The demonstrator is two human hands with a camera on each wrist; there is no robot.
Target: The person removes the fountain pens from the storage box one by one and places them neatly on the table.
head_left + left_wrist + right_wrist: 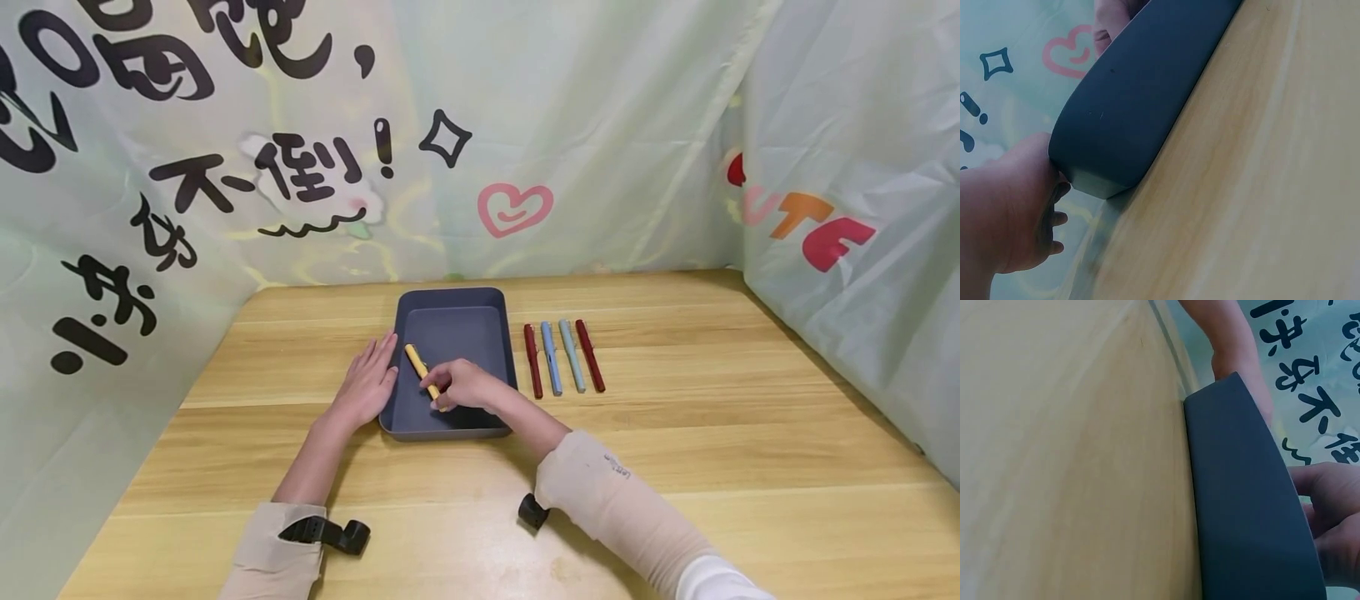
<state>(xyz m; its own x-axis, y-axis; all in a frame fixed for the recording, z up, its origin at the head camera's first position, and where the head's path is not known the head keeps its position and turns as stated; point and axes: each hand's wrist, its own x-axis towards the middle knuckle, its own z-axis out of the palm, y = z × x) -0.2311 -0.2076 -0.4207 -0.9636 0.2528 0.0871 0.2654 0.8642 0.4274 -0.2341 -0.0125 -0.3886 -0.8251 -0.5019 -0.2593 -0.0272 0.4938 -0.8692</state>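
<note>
A dark grey rectangular tray (pixel 468 329) sits on the wooden table. Inside its left part is a yellow pen (pixel 416 362) with a clip, slanting from upper left to lower right. My right hand (pixel 468 385) reaches over the tray and pinches the pen near its lower end between thumb and fingers. Along the tray's left side lies my left hand (pixel 366 385), fingers extended and touching the rim. Both wrist views mostly show the tray's outer wall (pixel 1135 94), which hides the pen; the right hand's fingers (pixel 1335 494) show beyond it in the right wrist view.
Right of the tray, several pens lie in a row: a dark red pen (pixel 533 362), a blue pen (pixel 551 358), a light green pen (pixel 572 356) and another dark red pen (pixel 590 356). A printed cloth (pixel 600 125) hangs behind the table (pixel 712 417).
</note>
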